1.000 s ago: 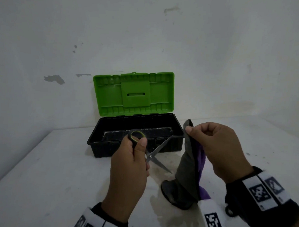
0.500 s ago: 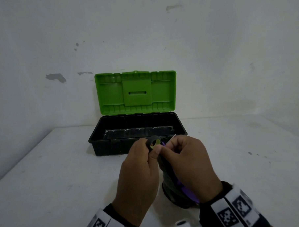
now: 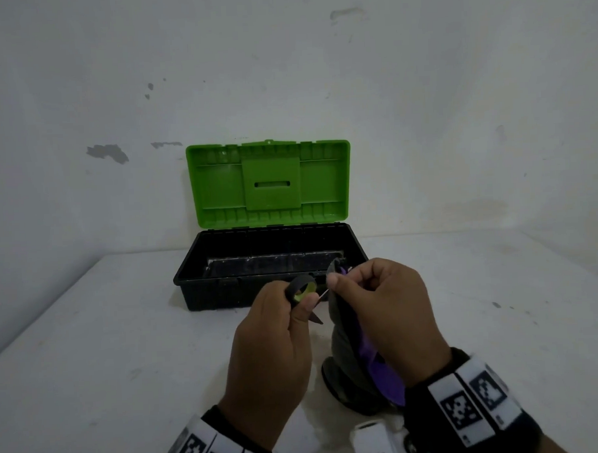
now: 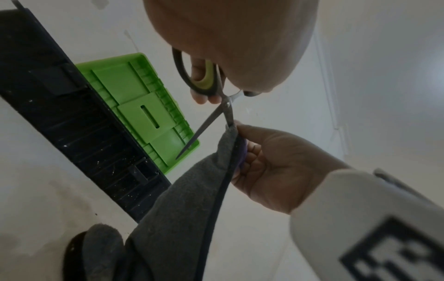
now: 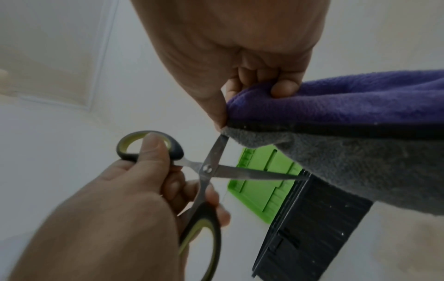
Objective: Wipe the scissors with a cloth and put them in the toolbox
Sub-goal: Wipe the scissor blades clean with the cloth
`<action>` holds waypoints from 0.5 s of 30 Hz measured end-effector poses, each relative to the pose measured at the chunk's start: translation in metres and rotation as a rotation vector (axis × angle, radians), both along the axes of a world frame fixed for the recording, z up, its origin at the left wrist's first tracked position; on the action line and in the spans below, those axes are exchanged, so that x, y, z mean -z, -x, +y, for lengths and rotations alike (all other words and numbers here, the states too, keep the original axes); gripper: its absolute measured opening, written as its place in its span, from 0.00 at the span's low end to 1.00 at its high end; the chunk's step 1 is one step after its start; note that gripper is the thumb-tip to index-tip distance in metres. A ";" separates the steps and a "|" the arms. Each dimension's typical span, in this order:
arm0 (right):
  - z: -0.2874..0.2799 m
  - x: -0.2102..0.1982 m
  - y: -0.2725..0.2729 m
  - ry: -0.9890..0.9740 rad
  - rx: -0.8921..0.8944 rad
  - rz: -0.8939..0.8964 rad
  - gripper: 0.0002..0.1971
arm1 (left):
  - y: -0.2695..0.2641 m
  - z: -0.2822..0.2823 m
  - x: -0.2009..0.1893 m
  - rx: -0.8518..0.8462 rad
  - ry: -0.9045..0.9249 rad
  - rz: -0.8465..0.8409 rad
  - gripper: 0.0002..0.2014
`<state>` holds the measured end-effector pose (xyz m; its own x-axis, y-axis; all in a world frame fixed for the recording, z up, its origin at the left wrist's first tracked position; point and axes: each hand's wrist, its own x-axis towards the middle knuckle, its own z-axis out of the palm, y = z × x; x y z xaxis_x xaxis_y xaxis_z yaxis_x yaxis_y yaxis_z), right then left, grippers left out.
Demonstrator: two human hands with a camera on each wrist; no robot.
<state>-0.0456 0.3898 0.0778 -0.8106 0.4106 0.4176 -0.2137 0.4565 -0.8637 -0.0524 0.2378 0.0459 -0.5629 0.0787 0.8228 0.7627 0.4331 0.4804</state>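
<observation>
Scissors (image 5: 209, 171) held up over the surface (image 3: 90, 355), in front of the toolbox (image 3: 204, 288), blades spread in a V. Left hand (image 3: 272, 357) grips the handles (image 5: 149, 146): thumb laid over the upper black/lime loop, fingers curled at the lower loop. Right hand (image 3: 387, 318) pinches the cloth (image 4: 182, 199) around one blade, thumb and fingertips (image 5: 284, 88) clamped on the fold near that blade's outer end; only the stretch next to the pivot shows bare. Other blade is uncovered and points toward the toolbox in both wrist views. Cloth is grey on one face, purple on the other, dark edging; it hangs from the right hand and its lower end rests bunched on the surface just in front of the person. Toolbox sits further back against the wall (image 3: 456, 99), black base, green lid (image 3: 268, 183) standing upright and open. Interior looks dark; can't tell contents beyond a scuffed floor. Both wrists carry bands with printed markers (image 3: 470, 407). White marked block (image 3: 372, 442) at the bottom edge of the head view, near the right wrist.
</observation>
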 end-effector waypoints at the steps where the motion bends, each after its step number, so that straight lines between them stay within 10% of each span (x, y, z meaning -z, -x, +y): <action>1: -0.004 0.000 -0.003 -0.003 -0.023 0.000 0.13 | 0.001 0.000 0.000 -0.004 -0.002 0.008 0.18; 15: 0.000 -0.004 0.000 0.106 0.015 0.038 0.16 | 0.001 -0.002 -0.003 -0.021 0.056 0.112 0.17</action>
